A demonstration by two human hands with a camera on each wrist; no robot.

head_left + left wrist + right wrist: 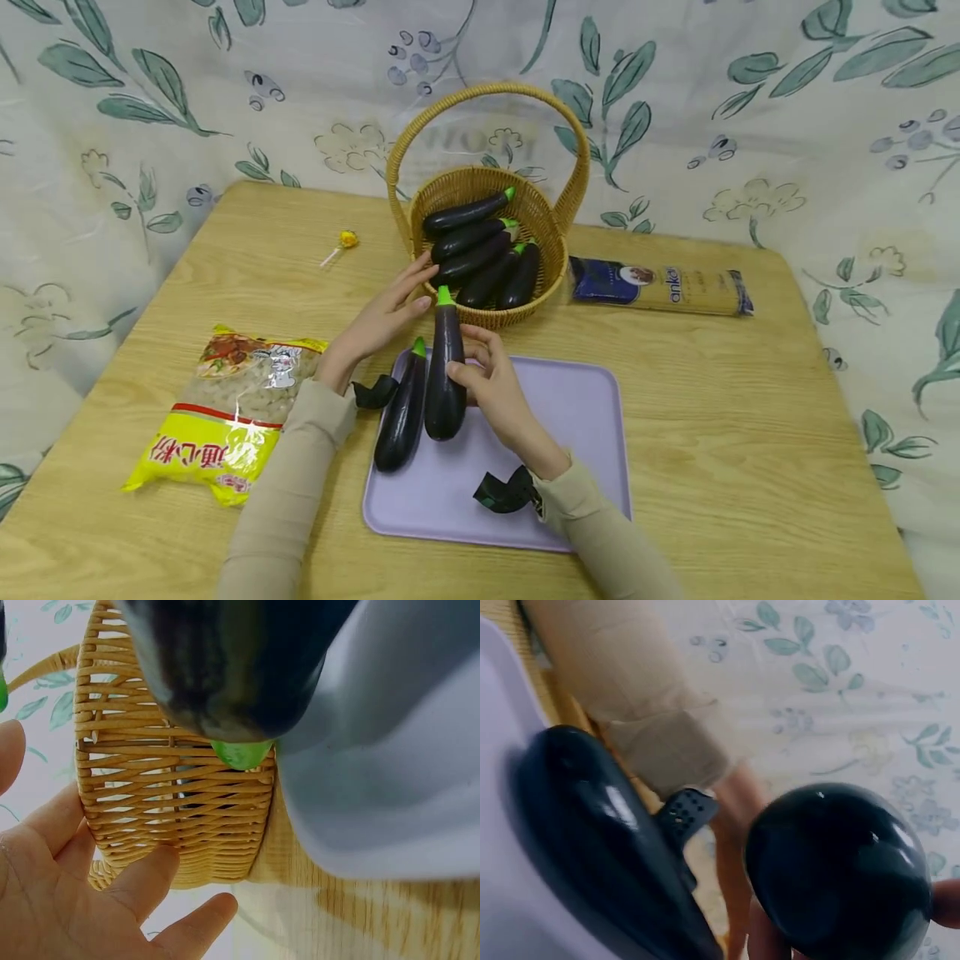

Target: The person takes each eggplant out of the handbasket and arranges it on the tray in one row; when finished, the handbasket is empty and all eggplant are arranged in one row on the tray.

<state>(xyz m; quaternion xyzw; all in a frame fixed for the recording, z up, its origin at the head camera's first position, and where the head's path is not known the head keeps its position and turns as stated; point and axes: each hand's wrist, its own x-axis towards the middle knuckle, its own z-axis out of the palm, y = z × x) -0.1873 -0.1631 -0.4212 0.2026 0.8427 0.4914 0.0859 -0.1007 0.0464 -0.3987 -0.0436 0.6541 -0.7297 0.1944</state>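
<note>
In the head view, my right hand [497, 392] grips a dark purple eggplant [446, 379] with a green stem, thumb across its near side. The stem points toward the wicker basket [498, 318]. Several more eggplants [463, 213] lie inside that basket. My left hand [381, 323] is at the basket's left front rim; in the left wrist view its fingers spread loosely against the woven wall [172, 802]. Another eggplant [403, 417] rests on the left part of the lilac tray [558, 417]. The right wrist view shows the rounded end of the held eggplant [840, 870] up close.
A yellow pasta bag [217, 417] lies left of the tray, partly behind the left forearm. A lollipop [347, 240] is at the back left. A long spaghetti packet [660, 286] lies right of the basket. Patterned cloth [712, 100] hangs behind the table [720, 433].
</note>
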